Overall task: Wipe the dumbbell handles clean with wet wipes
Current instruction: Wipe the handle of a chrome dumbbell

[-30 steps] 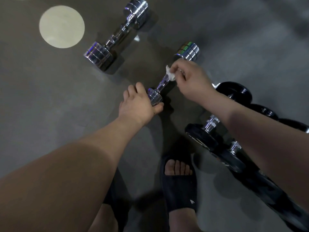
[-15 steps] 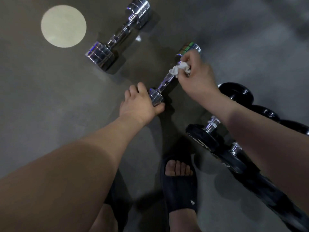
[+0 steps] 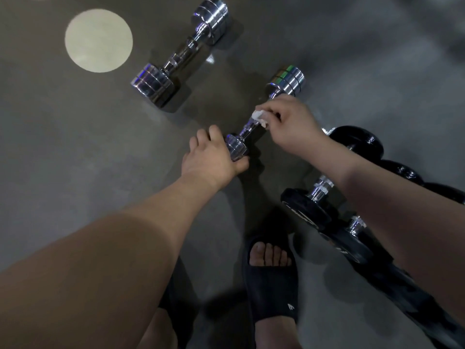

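Chrome dumbbell (image 3: 247, 128) sits diagonally on the grey floor (image 3: 75, 147) right in front of us, with shiny ribbed heads and a thin handle. Our left hand (image 3: 212, 159) grips its near head, and our right hand (image 3: 292, 124) pinches a crumpled white wet wipe (image 3: 260, 117) against the handle. A bigger chrome dumbbell (image 3: 180, 54) lies beyond it. Black dumbbells (image 3: 309, 205) line up on the right near our black sandal (image 3: 273, 280), partly hidden by our right forearm.
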### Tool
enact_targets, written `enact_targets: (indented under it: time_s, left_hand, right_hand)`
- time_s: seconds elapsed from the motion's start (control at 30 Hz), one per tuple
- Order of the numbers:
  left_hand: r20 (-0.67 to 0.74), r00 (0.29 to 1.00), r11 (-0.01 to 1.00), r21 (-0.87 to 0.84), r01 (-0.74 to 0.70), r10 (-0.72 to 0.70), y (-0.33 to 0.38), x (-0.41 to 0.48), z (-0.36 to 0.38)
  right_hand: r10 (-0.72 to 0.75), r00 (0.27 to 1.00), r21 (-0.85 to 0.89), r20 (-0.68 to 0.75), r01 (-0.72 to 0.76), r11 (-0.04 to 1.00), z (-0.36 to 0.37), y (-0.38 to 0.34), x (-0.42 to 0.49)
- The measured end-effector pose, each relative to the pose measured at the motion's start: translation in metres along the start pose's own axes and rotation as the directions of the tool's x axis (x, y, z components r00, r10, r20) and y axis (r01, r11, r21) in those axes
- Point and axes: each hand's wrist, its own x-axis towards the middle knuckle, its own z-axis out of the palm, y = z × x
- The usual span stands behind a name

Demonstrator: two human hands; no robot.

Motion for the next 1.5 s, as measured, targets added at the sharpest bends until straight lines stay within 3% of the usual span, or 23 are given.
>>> enact_targets:
  time_s: [0.13,0.27,0.53,0.63,0.77,0.97,1.1,1.3,1.37,1.5]
  left_hand:
    - [-0.002,1.000,1.000,0.003,-0.004,0.004,0.000,0.000,0.001]
    - [0.002,1.000,1.000,-0.004,-0.002,0.002,0.001,0.000,0.001]
    - [0.015,1.000,1.000,-0.006,0.010,-0.010,0.001,0.000,0.000]
    - [0.008,1.000,1.000,-0.008,0.003,-0.003,0.001,0.000,0.000]
    - [0.008,1.000,1.000,-0.005,0.003,-0.003,0.000,0.001,0.001]
    - [0.006,1.000,1.000,-0.008,0.001,-0.001,0.002,0.001,0.003]
    - [-0.014,1.000,1.000,0.005,-0.002,0.002,0.001,0.000,0.005]
    - [-0.096,0.995,1.000,0.019,-0.017,0.019,0.001,-0.005,0.011]
    - [-0.104,0.994,0.999,0.029,-0.019,0.022,0.001,-0.005,0.011]
    - [-0.089,0.996,0.999,0.046,-0.015,0.019,0.003,-0.005,0.012]
  right_hand:
    - [0.139,0.982,-0.010,-0.124,-0.141,0.990,0.000,-0.010,-0.002]
    - [0.152,0.970,-0.095,-0.191,-0.172,0.981,0.007,-0.012,-0.010]
    - [0.256,0.948,0.164,-0.190,-0.227,0.960,0.014,-0.016,-0.011]
    - [0.161,0.958,0.057,-0.238,-0.152,0.987,0.011,-0.013,-0.009]
    - [-0.091,0.980,-0.149,-0.178,0.064,0.987,0.014,-0.010,-0.014]
    - [-0.247,0.958,-0.191,-0.146,0.218,0.957,0.011,-0.008,-0.013]
    - [-0.061,0.978,-0.050,-0.198,0.052,0.997,0.011,-0.012,-0.012]
    - [0.125,0.950,0.008,-0.288,-0.129,0.992,0.015,-0.006,-0.009]
    - [0.049,0.961,-0.037,-0.271,-0.061,0.997,0.024,-0.009,-0.017]
    - [-0.282,0.958,-0.064,-0.059,0.279,0.958,0.027,-0.011,-0.034]
